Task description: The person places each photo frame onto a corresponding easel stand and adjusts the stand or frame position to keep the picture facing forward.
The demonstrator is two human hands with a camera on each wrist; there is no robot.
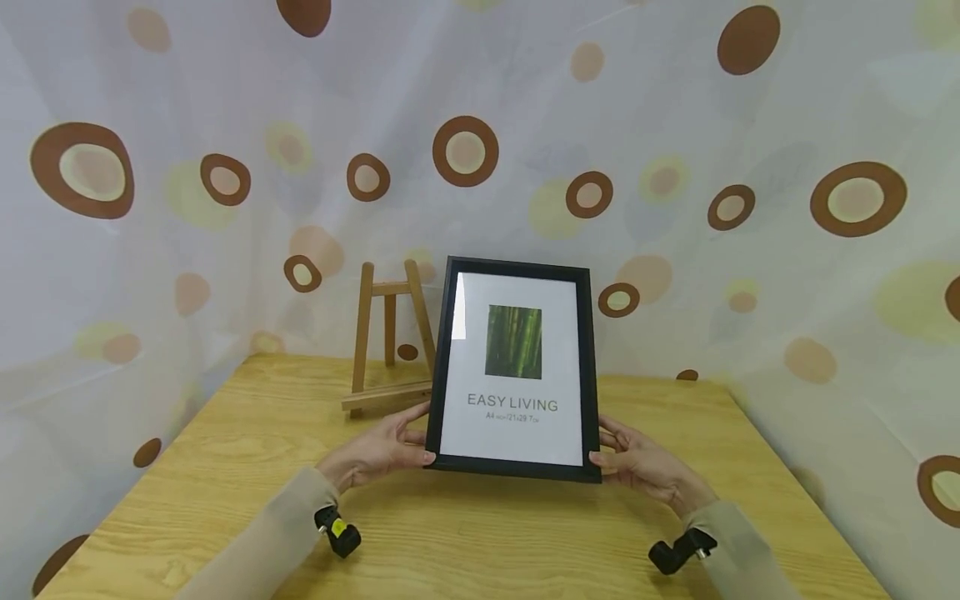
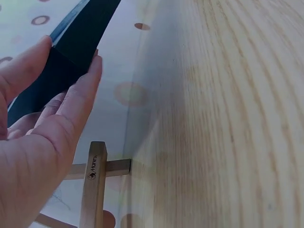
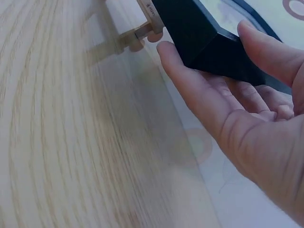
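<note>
Picture frame [image 1: 513, 367] in black is up between your two hands, in front of the easel [image 1: 389, 333] and a bit to its right. It looks lifted off the wooden table [image 1: 465, 533], since the wrist views show its low corners with a gap under them.

Your left hand [image 1: 386, 450] is partly closed and grips the low left corner, with the thumb at the front edge. Your right hand [image 1: 645, 462] does the same at the low right corner, its thumb on the front and its fingers around the back or under. Just how far those fingertips go, you cannot tell from here. One hand on each side likely shares the weight, so the frame does not tip over. Your thumbs sit on the black edge, so they leave the shiny front and the bamboo picture [image 1: 513, 342] uncovered. The words "EASY LIVING" [image 1: 512, 402] are the right way up and face you. The frame leans just a little, its right side lower.

The easel stands on its own legs, spread out so it can balance. Its low ledge [image 1: 390, 395] pokes out at the front, a shape good for holding up a bottom edge. The frame hides its right end.
</note>
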